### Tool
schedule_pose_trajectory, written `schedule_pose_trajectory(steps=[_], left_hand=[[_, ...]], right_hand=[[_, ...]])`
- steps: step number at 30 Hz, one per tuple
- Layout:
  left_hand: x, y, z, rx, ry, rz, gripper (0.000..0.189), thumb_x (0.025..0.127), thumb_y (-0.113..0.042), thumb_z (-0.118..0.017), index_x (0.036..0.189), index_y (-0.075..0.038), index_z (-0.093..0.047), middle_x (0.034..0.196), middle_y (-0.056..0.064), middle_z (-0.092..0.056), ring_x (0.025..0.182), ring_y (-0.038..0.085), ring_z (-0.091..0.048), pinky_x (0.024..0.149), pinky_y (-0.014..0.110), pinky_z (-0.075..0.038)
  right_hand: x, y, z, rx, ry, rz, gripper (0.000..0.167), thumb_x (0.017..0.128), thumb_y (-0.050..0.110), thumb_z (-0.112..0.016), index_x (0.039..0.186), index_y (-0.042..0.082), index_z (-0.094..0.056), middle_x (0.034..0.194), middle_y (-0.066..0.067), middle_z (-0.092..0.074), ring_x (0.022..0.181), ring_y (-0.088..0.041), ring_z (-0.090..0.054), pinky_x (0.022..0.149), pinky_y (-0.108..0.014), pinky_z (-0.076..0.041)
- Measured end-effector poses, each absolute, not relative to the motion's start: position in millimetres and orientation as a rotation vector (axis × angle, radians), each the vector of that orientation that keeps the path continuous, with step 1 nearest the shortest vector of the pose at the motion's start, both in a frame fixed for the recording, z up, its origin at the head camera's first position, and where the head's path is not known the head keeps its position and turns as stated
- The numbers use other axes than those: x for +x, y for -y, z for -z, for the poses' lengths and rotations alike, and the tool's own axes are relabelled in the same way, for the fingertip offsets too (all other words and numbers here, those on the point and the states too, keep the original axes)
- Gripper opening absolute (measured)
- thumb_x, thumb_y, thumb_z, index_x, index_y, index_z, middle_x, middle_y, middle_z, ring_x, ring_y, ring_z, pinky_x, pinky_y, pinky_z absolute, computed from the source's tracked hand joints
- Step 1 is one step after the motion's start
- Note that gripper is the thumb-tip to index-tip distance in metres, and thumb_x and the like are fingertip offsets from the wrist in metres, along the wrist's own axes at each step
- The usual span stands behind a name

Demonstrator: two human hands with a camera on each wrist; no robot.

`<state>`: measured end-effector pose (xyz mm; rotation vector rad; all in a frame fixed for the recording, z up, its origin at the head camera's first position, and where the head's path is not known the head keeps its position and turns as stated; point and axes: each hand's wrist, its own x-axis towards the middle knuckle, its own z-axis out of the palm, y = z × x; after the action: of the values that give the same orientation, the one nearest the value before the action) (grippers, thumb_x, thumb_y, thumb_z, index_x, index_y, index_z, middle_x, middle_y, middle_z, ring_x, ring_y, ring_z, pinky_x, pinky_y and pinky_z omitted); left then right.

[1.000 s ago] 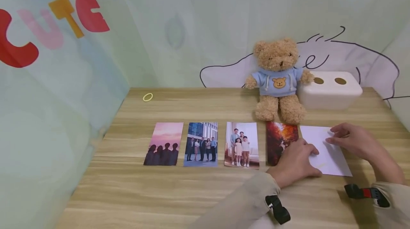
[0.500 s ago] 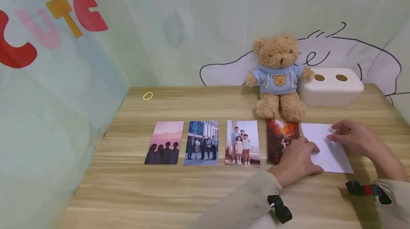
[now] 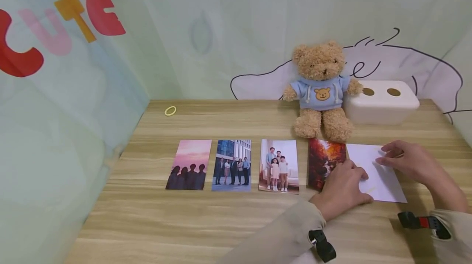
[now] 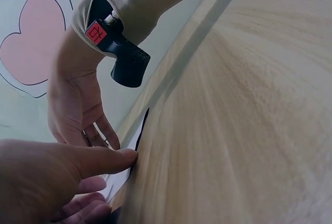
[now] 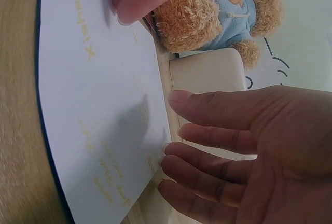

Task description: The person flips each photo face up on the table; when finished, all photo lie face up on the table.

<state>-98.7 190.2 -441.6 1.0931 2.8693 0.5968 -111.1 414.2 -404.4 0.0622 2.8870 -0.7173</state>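
Note:
A white card (image 3: 383, 186) with faint gold lettering (image 5: 83, 22) lies at the right end of a row of photo prints, a dark edge showing beneath it. My left hand (image 3: 341, 188) rests at its left side, thumb at the near edge and fingertips on its surface, overlapping an autumn-leaf photo (image 3: 320, 157). Along the card's right edge is my right hand (image 3: 413, 161), its fingers extended and slightly bent, apart from the thumb. In the right wrist view those fingertips (image 5: 168, 164) are right at the card's far edge, pinching nothing.
Left of the hands lie a family photo (image 3: 279, 174), an office-group photo (image 3: 231, 174) and a sunset-silhouette photo (image 3: 189, 169). Behind sit a teddy bear (image 3: 321, 92) in a blue hoodie and a white box (image 3: 383, 108) with two holes. A yellow ring (image 3: 170, 111) lies back left.

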Motion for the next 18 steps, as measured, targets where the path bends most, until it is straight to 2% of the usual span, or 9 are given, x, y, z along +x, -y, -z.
schedule_pose_trajectory(steps=[18], left_hand=[[-95.3, -192.9, 437.5, 1.145, -2.908, -0.489, 0.053, 0.078, -0.061, -0.090, 0.120, -0.031, -0.077, 0.109, -0.015, -0.062, 0.093, 0.000, -0.055, 0.076, 0.012, -0.042]], right_hand=[[-111.7, -416.5, 404.9, 0.064, -2.861, 0.721, 0.051, 0.100, 0.021, -0.076, 0.124, -0.020, -0.057, 0.107, -0.037, -0.068, 0.093, -0.046, -0.067, 0.069, -0.040, -0.053]])
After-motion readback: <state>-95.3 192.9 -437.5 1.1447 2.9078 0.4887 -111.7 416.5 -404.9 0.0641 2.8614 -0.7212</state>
